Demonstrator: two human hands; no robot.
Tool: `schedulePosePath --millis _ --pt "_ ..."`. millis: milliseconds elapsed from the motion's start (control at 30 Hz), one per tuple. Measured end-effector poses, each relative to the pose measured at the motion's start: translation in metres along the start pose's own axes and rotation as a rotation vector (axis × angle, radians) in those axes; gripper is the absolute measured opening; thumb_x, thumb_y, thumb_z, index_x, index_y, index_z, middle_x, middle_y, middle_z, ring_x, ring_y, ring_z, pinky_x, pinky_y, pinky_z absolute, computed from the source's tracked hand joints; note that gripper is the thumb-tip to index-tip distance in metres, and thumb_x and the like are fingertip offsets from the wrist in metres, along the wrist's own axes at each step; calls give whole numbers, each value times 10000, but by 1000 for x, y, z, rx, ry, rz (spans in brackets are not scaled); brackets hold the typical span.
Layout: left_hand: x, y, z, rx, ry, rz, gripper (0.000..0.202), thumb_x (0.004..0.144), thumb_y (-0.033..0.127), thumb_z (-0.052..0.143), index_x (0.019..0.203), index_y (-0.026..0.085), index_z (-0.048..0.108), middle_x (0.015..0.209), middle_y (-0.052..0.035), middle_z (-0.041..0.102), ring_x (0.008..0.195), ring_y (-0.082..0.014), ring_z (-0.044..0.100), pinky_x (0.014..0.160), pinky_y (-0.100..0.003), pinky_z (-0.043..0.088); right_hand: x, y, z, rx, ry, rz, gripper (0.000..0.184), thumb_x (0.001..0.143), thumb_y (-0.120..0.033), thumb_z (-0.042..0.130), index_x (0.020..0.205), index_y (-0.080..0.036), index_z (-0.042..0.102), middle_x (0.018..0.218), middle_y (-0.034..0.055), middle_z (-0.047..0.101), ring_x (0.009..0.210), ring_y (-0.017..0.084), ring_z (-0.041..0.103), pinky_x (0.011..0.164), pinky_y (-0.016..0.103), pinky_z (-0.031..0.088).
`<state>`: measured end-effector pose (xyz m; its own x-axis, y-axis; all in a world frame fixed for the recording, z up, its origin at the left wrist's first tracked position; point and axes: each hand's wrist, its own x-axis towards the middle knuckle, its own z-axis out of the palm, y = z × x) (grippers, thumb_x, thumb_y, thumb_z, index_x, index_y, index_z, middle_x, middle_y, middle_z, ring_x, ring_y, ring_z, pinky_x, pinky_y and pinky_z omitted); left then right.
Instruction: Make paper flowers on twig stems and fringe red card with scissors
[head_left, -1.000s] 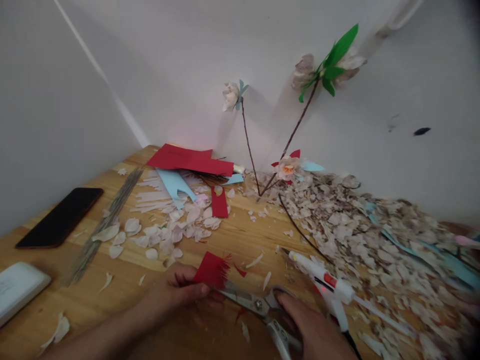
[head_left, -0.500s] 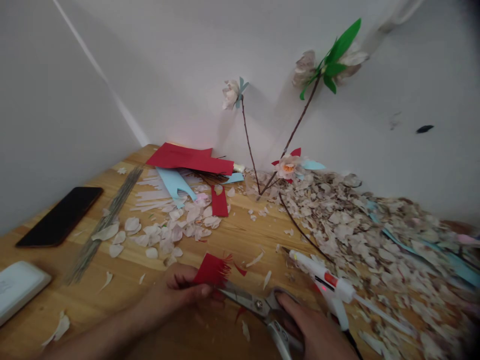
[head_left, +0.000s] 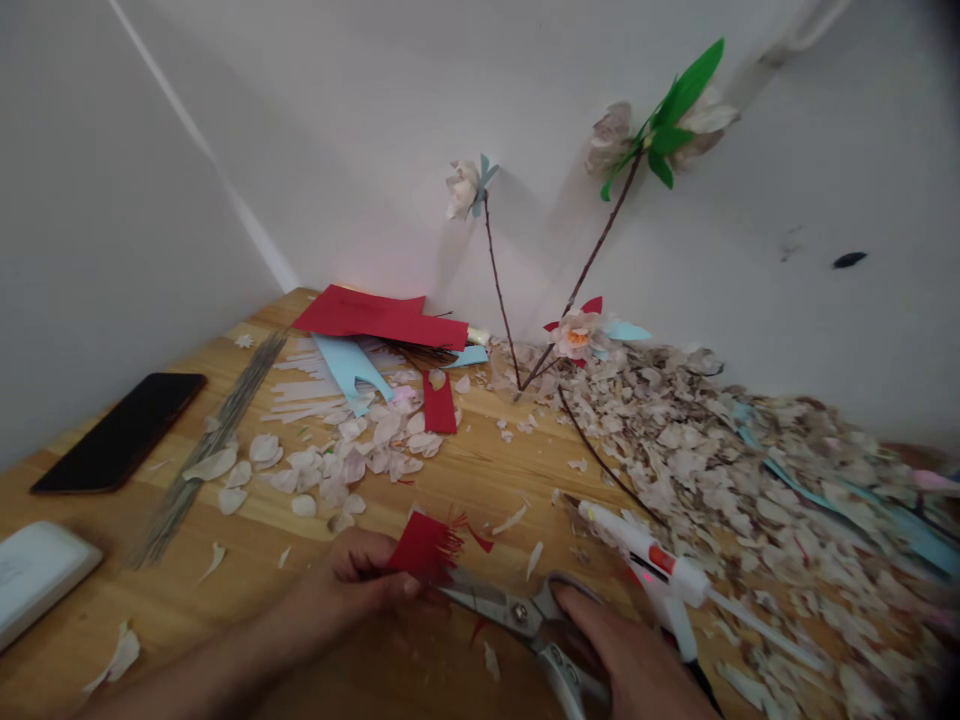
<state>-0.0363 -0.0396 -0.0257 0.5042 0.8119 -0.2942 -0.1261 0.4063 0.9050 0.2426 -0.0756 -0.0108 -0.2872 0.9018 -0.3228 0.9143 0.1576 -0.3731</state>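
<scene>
My left hand (head_left: 352, 582) pinches a small red paper piece (head_left: 421, 545) low over the wooden table (head_left: 247, 560); the paper's right edge is cut into a thin fringe. My right hand (head_left: 637, 665) grips the handles of grey metal scissors (head_left: 510, 612), and the blades point left, meeting the fringed edge of the red paper. A tiny red sliver (head_left: 480, 540) lies just beyond the paper.
A white glue gun (head_left: 649, 565) lies right of the scissors. Several pale petals (head_left: 337, 460) and a big heap of husks (head_left: 750, 480) cover the table. Paper flowers on twigs (head_left: 577, 335) lean on the wall. Red sheets (head_left: 379, 318), blue paper (head_left: 349, 365), wire bundle (head_left: 210, 450), black phone (head_left: 120, 432), white box (head_left: 37, 575).
The scissor blades have shifted slightly along the red paper's fringed edge; both hands stay in nearly the same place.
</scene>
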Motion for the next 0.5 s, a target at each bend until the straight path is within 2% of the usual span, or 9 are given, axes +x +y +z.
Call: schedulePosePath --millis 267,400,500 --pt "0 -1 -1 66 7 49 226 729 414 701 874 258 776 798 -43 784 657 -167 691 521 -184 531 1 8 2 50 4 -9 531 623 -284 659 1148 -226 605 1161 96 660 1025 303 618 837 331 486" --pt "1 -2 -2 111 -3 79 264 726 451 689 879 255 777 815 -54 782 681 -190 691 535 -218 550 2 5 1 52 24 -20 477 615 -326 678 1082 -252 612 1080 78 692 954 292 641 756 304 495" --pt "1 -3 -3 106 -5 75 274 723 458 688 896 263 772 820 -53 783 719 -214 701 546 -238 559 1 2 0 32 15 -5 373 616 -287 643 987 -263 623 1016 59 707 917 284 648 732 309 492"
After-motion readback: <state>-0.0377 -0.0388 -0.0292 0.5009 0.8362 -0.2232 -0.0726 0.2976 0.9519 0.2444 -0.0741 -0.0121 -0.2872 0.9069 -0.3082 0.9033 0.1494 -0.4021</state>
